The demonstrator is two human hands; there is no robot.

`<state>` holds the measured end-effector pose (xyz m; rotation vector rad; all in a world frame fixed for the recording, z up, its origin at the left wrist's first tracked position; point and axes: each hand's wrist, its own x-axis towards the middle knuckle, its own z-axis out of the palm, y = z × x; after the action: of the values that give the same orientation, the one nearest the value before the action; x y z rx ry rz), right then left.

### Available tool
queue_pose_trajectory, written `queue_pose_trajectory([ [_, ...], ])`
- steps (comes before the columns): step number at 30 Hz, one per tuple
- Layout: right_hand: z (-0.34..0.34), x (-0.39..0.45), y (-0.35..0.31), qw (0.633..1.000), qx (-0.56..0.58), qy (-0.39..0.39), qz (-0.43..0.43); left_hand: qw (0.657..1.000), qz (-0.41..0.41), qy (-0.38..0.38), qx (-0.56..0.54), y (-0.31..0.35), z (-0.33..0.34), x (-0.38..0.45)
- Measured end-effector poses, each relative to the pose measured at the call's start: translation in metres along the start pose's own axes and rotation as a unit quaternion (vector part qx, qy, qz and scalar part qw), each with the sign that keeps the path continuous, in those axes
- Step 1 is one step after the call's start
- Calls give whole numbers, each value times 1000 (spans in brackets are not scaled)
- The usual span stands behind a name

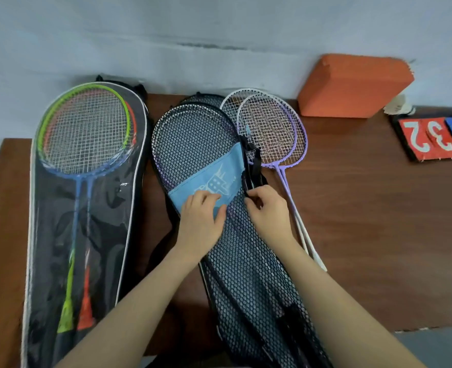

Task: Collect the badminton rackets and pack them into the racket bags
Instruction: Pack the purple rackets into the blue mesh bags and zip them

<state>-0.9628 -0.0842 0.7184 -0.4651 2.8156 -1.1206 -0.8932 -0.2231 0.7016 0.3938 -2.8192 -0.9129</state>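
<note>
Two hands work at the middle of the brown bench [365, 208], both on a black mesh racket bag [193, 144] that lies lengthwise across the wood. The left hand [202, 221] lies flat on the bag's light blue fabric panel [206, 179], its fingers fairly straight and pressing the cloth down, with nothing taken hold of. The right hand [268, 209], just beside it, has its fingertips curled in a pinch at the bag's right edge, where a black strap [254, 166] runs; whether that grip has the strap itself or a zip pull I cannot tell, it is too small and dark. Through the mesh just beyond the left hand a purple rim shows faintly, so a racket seems to lie inside.

Just past the right grip, outside the bag, a purple racket [286, 139] and a white racket [235, 104] lie overlapping on the bench, heads away from the person, their thin shafts running back beside the right wrist and touching the bag's edge.

Well to the far side of the left hand lies a clear-fronted racket bag [47, 235] with white piping, holding a green racket [68, 288] and a red racket [86, 301] side by side, heads overlapping at the far end.

Beyond the right hand, against the pale wall, sits an orange foam block [355, 86]. Further out on that side lie red and blue score number cards [432, 136].
</note>
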Motion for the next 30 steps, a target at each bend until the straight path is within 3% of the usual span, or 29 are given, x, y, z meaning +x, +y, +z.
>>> queue_pose_trajectory([
  [6,-32,3,-16,993,105,-10,-60,984,-61,-12,-164,36,-18,62],
  [11,-34,3,-27,987,141,-33,-66,979,-87,-14,-186,53,-31,83],
  [16,-37,17,-24,976,202,-83,-8,959,-120,8,-258,48,-39,85],
  [20,-33,43,-25,974,214,-53,49,952,-95,27,-291,39,-48,78],
  [25,-26,80,-42,985,157,-50,50,943,-67,57,-321,34,-59,64],
  [30,-24,101,-60,978,201,-33,48,933,-81,65,-345,31,-64,62],
])
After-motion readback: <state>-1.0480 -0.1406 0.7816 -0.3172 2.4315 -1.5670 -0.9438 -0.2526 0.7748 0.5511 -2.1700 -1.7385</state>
